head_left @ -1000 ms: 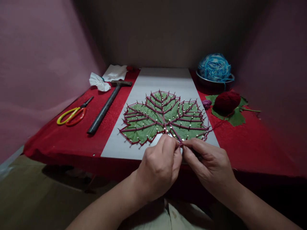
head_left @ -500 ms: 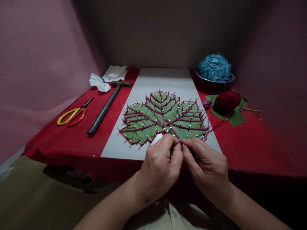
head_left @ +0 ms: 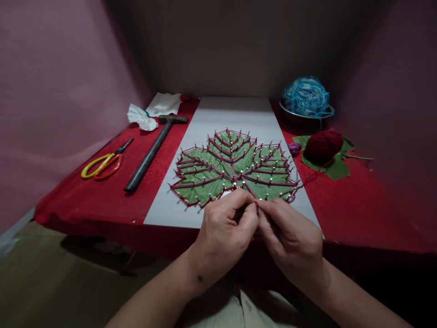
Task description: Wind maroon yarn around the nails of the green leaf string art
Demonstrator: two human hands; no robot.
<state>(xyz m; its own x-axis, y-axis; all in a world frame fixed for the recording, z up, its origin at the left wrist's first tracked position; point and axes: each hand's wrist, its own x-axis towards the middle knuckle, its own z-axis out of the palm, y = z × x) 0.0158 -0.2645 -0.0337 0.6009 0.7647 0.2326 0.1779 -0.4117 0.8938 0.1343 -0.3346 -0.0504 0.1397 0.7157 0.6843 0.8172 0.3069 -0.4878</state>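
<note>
My left hand (head_left: 229, 228) and my right hand (head_left: 292, 237) meet fingertip to fingertip over the near edge of a white board (head_left: 164, 212). Both pinch a small bit of dark red yarn (head_left: 257, 204), which shows between the fingertips. Beyond them a green leaf (head_left: 221, 155) lies on the board, ringed with several upright nails. Dark red and purple yarn runs around the nails, along the leaf's outline and veins. My hands hide the leaf's lower middle part. From the leaf's right side a strand leads to a dark red yarn ball (head_left: 323, 146).
Scissors (head_left: 104, 165) and a hammer (head_left: 148, 157) lie at left on the red cloth (head_left: 82, 200). Crumpled white tissue (head_left: 141, 119) is behind them. At back right, blue yarn (head_left: 306, 95) fills a metal bowl (head_left: 293, 117). A loose leaf (head_left: 336, 171) lies under the red ball.
My left hand has shifted slightly left and turned a little at the wrist. Both hands keep pinching the yarn at nearly the same place.
</note>
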